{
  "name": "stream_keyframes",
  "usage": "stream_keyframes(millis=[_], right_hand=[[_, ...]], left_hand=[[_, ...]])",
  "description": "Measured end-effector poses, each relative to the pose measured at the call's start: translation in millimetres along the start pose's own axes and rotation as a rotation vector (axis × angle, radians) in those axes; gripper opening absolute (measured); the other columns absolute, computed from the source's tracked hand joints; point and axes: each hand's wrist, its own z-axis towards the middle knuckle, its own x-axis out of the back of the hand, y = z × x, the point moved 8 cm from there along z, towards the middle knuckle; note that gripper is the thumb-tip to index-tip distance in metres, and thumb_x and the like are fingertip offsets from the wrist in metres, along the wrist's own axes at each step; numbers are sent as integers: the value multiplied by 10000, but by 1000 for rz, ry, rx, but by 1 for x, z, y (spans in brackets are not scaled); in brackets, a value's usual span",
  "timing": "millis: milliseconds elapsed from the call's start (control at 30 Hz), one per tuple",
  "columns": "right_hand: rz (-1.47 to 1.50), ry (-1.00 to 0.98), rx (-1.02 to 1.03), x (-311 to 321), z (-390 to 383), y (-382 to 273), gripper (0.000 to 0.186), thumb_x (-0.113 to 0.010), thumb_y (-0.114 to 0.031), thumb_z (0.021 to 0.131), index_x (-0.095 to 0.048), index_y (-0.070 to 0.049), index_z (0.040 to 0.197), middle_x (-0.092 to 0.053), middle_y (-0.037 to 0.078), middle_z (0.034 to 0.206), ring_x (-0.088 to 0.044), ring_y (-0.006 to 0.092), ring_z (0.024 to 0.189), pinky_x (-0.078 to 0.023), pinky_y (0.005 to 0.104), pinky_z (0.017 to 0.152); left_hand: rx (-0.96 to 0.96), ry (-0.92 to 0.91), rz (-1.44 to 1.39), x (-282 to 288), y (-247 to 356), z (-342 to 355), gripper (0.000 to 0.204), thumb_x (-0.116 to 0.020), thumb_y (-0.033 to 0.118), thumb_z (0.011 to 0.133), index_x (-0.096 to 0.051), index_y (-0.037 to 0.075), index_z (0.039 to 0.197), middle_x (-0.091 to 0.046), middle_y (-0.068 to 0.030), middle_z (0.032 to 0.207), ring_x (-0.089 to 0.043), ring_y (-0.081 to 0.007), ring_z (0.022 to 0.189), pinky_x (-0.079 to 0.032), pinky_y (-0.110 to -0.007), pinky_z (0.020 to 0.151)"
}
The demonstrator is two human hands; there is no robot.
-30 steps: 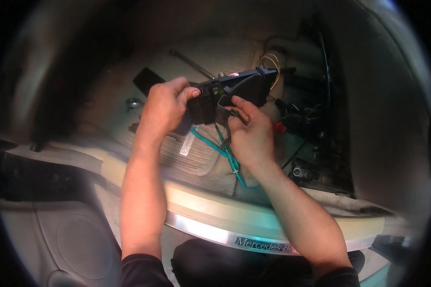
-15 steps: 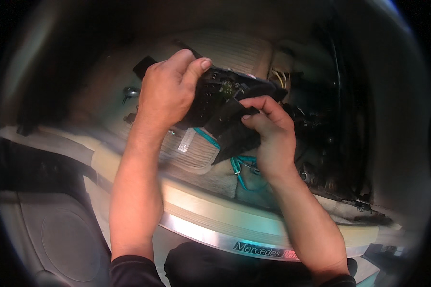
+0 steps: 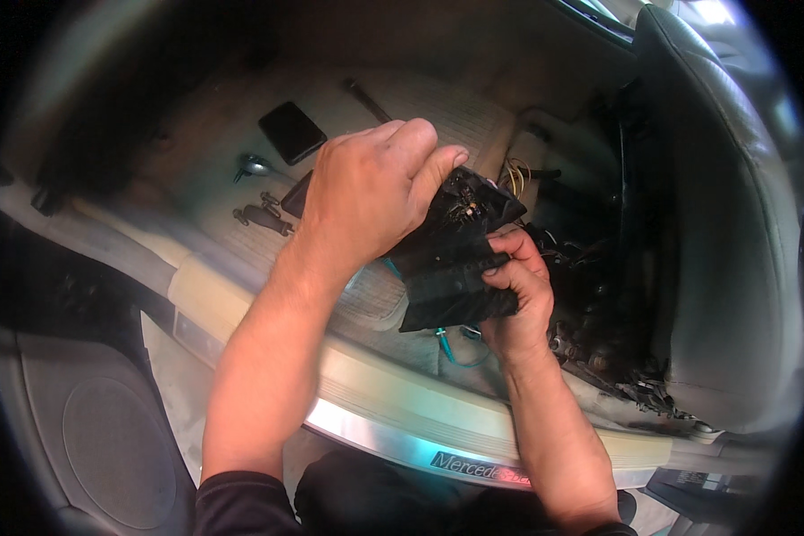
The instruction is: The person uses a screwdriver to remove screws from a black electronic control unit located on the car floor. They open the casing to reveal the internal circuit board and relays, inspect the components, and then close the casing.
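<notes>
Above the car's footwell, my two hands hold a black plastic housing (image 3: 460, 284) with a broad flat flap on its near side. Its upper part is open and shows small parts inside, too blurred to name. My left hand (image 3: 371, 188) is closed over the housing's upper left end, the thumb along its top edge, and covers much of that end. On the right, my right hand (image 3: 525, 290) pinches the housing's right edge between thumb and curled fingers. Below the flap, a teal cable (image 3: 445, 347) lies on the carpet.
A flat black rectangular object (image 3: 292, 132), a shiny round-headed tool (image 3: 255, 165) and a small dark tool (image 3: 268, 220) lie on the floor at left. Yellow wires (image 3: 516, 174) stick up beyond my right hand. A seat (image 3: 732, 223) stands right; the door sill (image 3: 366, 366) runs beneath my forearms.
Both hands have shifted right and nearer with the housing, which is turned so its flap shows more. The view has also moved, bringing the seat in and uncovering the flat black object.
</notes>
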Motion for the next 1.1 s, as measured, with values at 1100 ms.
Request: stream_keyframes(millis=[1100], right_hand=[[-777,285,23,7,9,-13,343,-825,-246,790,-566,-25,757,-627,70,712,-587,140,659,-485,331,630]], left_hand=[[32,-257,121,-35,19,-14,270,-784,231,815,-633,9,838,-635,-150,765,-626,-343,683,-483,-403,597]])
